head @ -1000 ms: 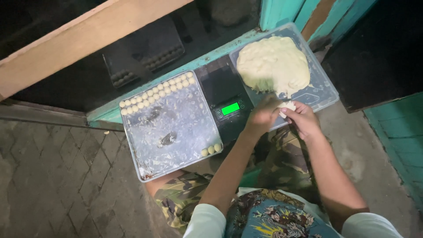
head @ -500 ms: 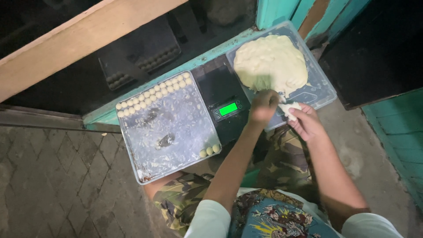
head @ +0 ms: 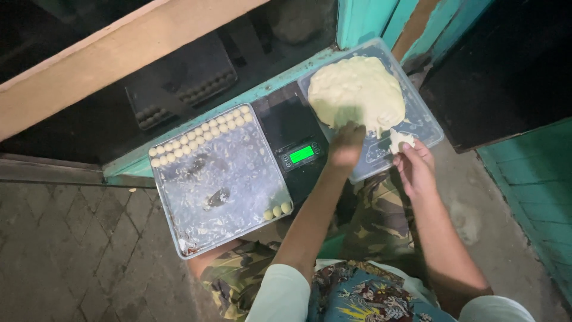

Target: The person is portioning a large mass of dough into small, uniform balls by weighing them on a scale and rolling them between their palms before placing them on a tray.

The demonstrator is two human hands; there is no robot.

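A big pale dough mass (head: pixel 357 89) lies in a clear plastic tray (head: pixel 430 122) at the upper right. My left hand (head: pixel 347 145) reaches to the near edge of that mass, its fingers curled into the dough. My right hand (head: pixel 415 168) hovers over the tray's near corner and pinches a small dough piece (head: pixel 400 140). Between the two trays sits a black digital scale (head: pixel 292 128) with a lit green display (head: pixel 301 154).
A floured metal tray (head: pixel 238 179) to the left carries rows of small dough balls (head: pixel 196 136) along its far edge and two more (head: pixel 279 209) at its near right corner. A dark tray (head: pixel 179 89) lies behind the teal ledge. Brick paving is at the left, teal walls at the right.
My left hand has left my right hand near the scale and moved up to the edge of the dough mass. My right hand stays put with its small piece.
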